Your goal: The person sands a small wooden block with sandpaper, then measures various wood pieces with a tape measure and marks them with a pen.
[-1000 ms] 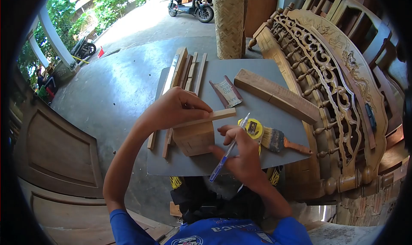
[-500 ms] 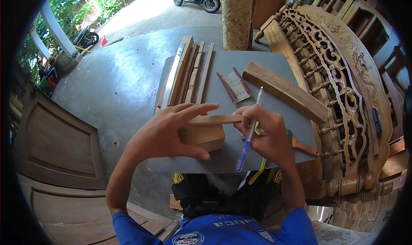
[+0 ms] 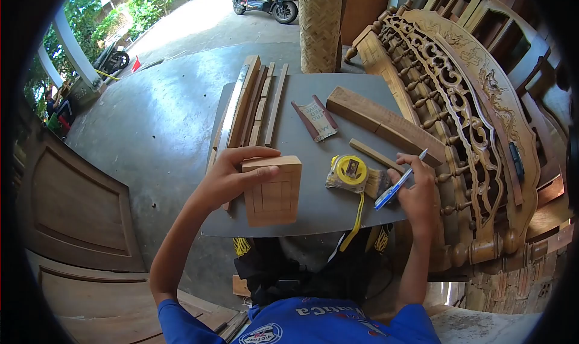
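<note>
while my left hand (image 3: 232, 176) holds the wooden block (image 3: 277, 202) near the table's close edge, its thumb lies on the upper part of the face towards me and its fingers reach over the top. that face carries straight dark lines, some of them boxed one inside another. my right hand (image 3: 418, 192), well apart from the block, has its fingers bent and pinches a blue and white pen (image 3: 389, 197), tip slanting up and away from me. just beside those fingers is the near end of a thin wooden stick (image 3: 374, 153); i cannot tell whether they touch. between my hands sits a yellow tape measure (image 3: 350, 170), its yellow strap (image 3: 356, 223) hanging past the edge, with the bristles of a brush (image 3: 377, 182) beside it. farther out on the grey table (image 3: 301, 157) lie a curled printed sheet (image 3: 315, 118) and a thick beam (image 3: 386, 124). past my left hand, long wood strips (image 3: 260, 112) lie alongside a toothed saw blade (image 3: 236, 106). carved wooden furniture (image 3: 449, 103) leans to the right of the table.
</note>
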Available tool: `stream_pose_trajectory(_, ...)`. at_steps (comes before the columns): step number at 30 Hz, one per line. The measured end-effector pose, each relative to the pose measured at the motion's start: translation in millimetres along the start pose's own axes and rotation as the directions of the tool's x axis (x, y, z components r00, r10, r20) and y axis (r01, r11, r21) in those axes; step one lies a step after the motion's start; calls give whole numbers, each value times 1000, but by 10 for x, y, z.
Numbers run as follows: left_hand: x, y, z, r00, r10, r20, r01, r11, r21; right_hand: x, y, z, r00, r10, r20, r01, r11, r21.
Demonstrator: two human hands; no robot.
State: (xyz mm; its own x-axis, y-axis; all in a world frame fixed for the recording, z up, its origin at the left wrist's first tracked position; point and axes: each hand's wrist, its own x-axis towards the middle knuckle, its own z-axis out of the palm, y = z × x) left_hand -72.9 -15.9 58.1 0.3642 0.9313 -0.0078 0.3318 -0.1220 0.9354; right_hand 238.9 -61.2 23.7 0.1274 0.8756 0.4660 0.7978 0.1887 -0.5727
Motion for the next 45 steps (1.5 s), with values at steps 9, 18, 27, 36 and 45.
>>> stream_pose_trajectory(9, 454, 84, 282, 995, 14, 95, -58, 876, 479, -190, -211, 441, 908, -267, 322, 284, 959, -7)
stream_pose_trajectory(18, 326, -51, 437, 969, 194, 156, -247, 817, 521, -133, -150, 340, 949, -161, 271, 155, 987, 42)
stream_pose_trajectory(27, -83, -149, 471, 985, 89, 148, -163, 766, 622, -31, -192, 609, 972, -98, 215, 77, 992, 100)
stream_pose_trajectory(36, -156, -248, 474, 943, 321, 84, -307, 940, -149, -11, -342, 432, 963, -153, -222, 260, 744, 616)
stream_pose_trajectory(45, -138, -277, 582, 881, 470, 46, -472, 881, 29, 267, -655, 350, 802, -597, 2, 396, 536, 745)
